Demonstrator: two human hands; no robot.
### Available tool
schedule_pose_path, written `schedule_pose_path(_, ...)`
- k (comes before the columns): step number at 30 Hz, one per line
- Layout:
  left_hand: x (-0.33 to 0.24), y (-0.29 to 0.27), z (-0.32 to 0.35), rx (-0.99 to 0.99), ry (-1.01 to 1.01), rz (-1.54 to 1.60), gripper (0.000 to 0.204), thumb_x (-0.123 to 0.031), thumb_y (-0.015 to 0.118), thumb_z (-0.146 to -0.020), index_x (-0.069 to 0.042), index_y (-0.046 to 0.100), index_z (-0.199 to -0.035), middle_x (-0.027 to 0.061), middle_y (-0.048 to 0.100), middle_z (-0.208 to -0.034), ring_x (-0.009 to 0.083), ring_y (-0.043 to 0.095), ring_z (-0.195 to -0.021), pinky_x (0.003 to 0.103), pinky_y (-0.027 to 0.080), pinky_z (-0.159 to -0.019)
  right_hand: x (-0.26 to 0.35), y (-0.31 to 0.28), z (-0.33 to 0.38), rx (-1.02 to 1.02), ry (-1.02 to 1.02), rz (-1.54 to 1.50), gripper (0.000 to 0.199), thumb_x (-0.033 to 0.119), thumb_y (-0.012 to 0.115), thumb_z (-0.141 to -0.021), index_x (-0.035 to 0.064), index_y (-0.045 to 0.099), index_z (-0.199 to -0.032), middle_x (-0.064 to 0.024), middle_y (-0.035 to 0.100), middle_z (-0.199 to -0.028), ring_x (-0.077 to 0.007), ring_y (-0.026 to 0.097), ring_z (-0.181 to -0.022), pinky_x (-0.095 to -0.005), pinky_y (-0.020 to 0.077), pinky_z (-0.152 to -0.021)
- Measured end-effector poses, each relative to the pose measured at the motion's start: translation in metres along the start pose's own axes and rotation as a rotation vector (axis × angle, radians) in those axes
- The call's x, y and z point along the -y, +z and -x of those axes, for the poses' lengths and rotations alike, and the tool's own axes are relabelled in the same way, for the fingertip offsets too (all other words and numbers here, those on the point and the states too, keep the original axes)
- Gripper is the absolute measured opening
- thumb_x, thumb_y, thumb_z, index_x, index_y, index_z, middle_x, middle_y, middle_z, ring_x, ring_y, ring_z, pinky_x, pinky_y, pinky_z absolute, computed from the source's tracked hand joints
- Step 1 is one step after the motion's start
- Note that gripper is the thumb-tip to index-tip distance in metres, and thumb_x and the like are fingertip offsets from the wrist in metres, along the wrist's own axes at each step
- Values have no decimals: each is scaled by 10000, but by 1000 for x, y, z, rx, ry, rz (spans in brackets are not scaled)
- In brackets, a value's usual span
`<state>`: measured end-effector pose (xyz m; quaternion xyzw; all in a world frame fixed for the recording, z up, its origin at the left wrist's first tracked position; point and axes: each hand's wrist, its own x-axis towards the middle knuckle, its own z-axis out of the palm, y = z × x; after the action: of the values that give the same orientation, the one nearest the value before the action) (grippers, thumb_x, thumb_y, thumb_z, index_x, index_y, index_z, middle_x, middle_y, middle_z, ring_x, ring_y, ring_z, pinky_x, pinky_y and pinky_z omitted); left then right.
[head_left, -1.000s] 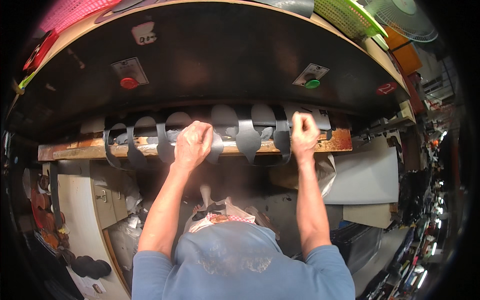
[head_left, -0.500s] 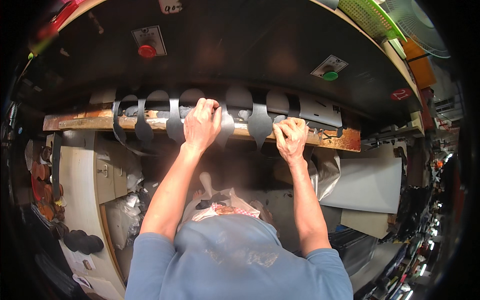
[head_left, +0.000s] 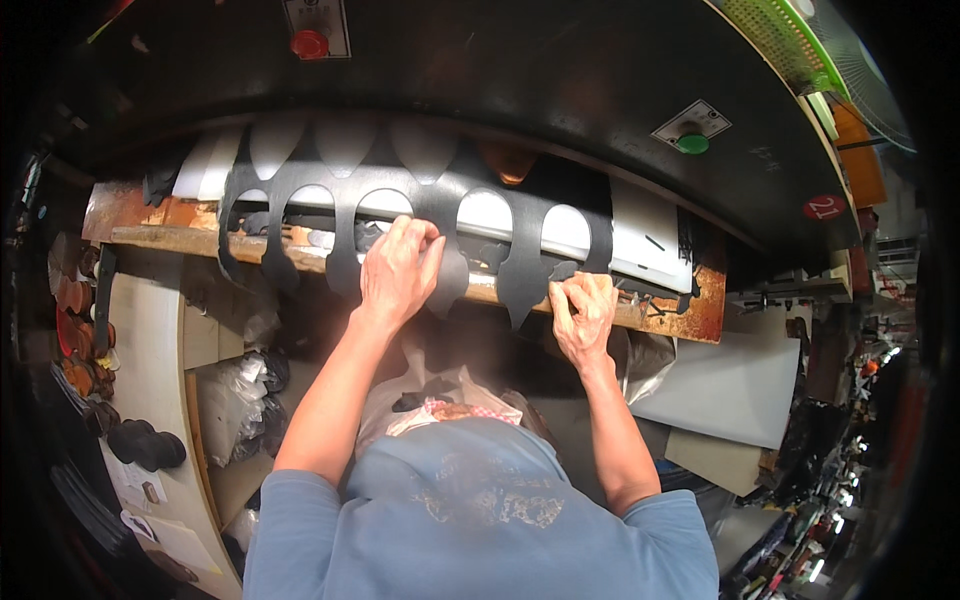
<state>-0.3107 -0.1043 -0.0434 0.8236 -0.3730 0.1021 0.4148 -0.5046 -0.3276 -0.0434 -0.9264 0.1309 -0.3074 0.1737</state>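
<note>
A black sheet point(head_left: 345, 190) with rows of rounded, sole-shaped cutouts lies across the bench edge, its narrow strips hanging over the front. My left hand point(head_left: 402, 270), fingers bent and thumb close to them, grips a strip near the middle of the sheet. At the sheet's right end my right hand point(head_left: 585, 315) is pinched closed on the lower end of the last strip, mostly covering it. Beneath the cutouts shows a white board point(head_left: 650, 235). Dark scraps point(head_left: 487, 252) lie along the bench between the strips.
A dark machine front point(head_left: 480, 70) rises beyond the bench, bearing a red button point(head_left: 309, 44) and a green button point(head_left: 692, 144). The worn wooden bench edge point(head_left: 170, 240) runs crosswise. Drawers and plastic bags point(head_left: 240, 390) sit lower left; a pale board point(head_left: 720, 390) lies lower right.
Much more of the black sheet now shows from under the machine front, including a second row of cutouts. Both hands sit a little lower in the picture, which has shifted too.
</note>
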Motion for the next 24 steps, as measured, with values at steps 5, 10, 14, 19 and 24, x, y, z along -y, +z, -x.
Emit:
schedule_pose_path(5,-6,-19,-18,142,-9,95,186,-19,775,-912,-38,632,-1030,123,651,-925,298,698,-779,421,559,-665,9,-15,-32,148,284,-194,147,73,786,-914,38,732,-782,-73,647,-734,-260,588,-750,-395,459,-726)
schedule_pose_path(10,-3,-50,-72,507,-26,-5,104,-97,724,-967,0,688,-973,206,710,-884,397,706,-800,475,563,-689,10,15,-123,36,315,-273,416,189,819,-931,-8,699,-1277,-178,678,-1274,-301,680,-1131,-377,560,-943)
schedule_pose_path(14,28,-24,-157,268,35,90,168,-59,638,-1012,18,711,-1142,243,733,-1062,424,709,-1007,477,574,-865,21,67,-195,223,283,-99,941,429,909,-827,-43,512,-1539,-274,492,-1560,-412,517,-1412,-480,436,-1188)
schedule_pose_path(19,71,54,-229,176,211,-37,387,-70,586,-1023,64,633,-1384,252,617,-1477,413,544,-1423,475,426,-1207,26,89,-237,365,243,84,1010,367,896,-700,6,502,-1556,-313,429,-1569,-477,488,-1350,-498,436,-1178)
schedule_pose_path(24,83,80,-230,205,256,-120,414,-87,586,-1001,111,641,-1360,256,587,-1518,396,502,-1473,488,363,-1258,8,80,-239,355,296,-102,893,337,850,-646,38,630,-1459,-303,462,-1533,-440,504,-1335,-509,497,-1113)
